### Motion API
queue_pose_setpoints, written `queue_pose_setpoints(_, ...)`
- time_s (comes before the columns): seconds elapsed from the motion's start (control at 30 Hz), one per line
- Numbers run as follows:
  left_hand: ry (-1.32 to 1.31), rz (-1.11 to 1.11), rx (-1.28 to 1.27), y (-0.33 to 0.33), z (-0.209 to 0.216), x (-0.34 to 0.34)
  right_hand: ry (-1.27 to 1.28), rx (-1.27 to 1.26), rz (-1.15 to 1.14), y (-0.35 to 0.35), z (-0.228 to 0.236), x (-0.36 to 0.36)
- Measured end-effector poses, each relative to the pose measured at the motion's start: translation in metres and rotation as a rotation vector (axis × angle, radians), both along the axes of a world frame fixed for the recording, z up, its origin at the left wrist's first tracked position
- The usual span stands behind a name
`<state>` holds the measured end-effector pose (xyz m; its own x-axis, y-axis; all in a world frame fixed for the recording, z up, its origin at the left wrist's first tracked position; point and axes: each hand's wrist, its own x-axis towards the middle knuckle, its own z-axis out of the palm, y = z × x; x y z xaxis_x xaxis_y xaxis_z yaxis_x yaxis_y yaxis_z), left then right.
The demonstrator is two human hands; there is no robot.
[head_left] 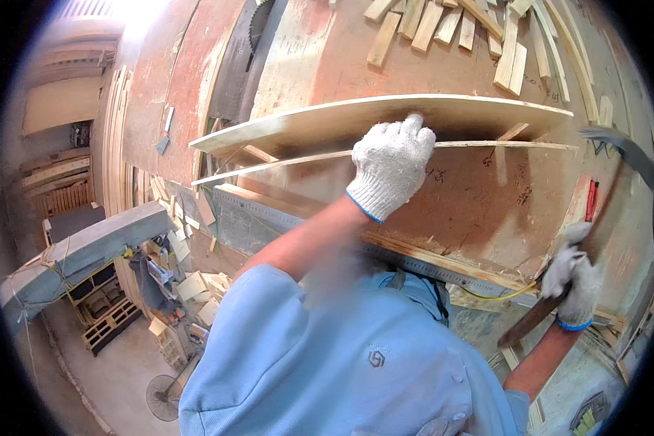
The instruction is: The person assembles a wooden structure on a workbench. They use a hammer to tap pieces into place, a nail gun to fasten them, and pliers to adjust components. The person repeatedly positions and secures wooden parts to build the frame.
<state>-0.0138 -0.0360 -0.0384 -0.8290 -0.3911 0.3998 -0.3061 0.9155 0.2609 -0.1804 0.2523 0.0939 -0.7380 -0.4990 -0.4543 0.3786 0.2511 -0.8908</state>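
Left hand [391,168] (gloved) presses flat, unclenched, on plywood board [385,120] upon the table [479,211]; right hand [572,285] grips 1 hammer [596,211], apparently raised.

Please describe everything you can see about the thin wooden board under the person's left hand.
The wooden board is a long, thin, pale sheet that looks like plywood, lying flat on the reddish-brown worktable. Its near edge seems lifted a little, with shadow beneath. Its outline looks curved, though the fisheye lens may cause this. The left hand, in a white knitted glove, presses on its near edge, fingers reaching onto the top. A narrow wooden strip lies just in front of it. Small offcuts are scattered beyond.
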Motion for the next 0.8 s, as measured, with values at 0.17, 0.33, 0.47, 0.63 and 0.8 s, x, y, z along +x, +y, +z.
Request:
queue_pose_setpoints(0.17, 0.029, 0.008, -0.04, 0.008, -0.008, 0.005, -0.31, 0.077, 0.396, -0.088, 0.02, 0.031)
queue_pose_setpoints(0.33, 0.102, 0.094, 0.271, 0.024, -0.007, 0.016, -0.45, 0.263, 0.634, -0.18, 0.024, 0.058)
queue_pose_setpoints(0.47, 0.457, 0.101, 0.58, 0.031, -0.03, 0.014, -0.413, 0.291, 0.687, -0.212, 0.012, 0.079)
queue_pose_setpoints(0.63, 0.418, 0.06, 0.841, 0.068, -0.062, 0.027, -0.143, 0.33, 0.717, -0.251, -0.032, 0.088)
queue_pose_setpoints(0.8, 0.399, 0.185, 0.763, 0.084, -0.065, 0.026, -0.31, 0.326, 0.628, -0.262, -0.03, 0.099)
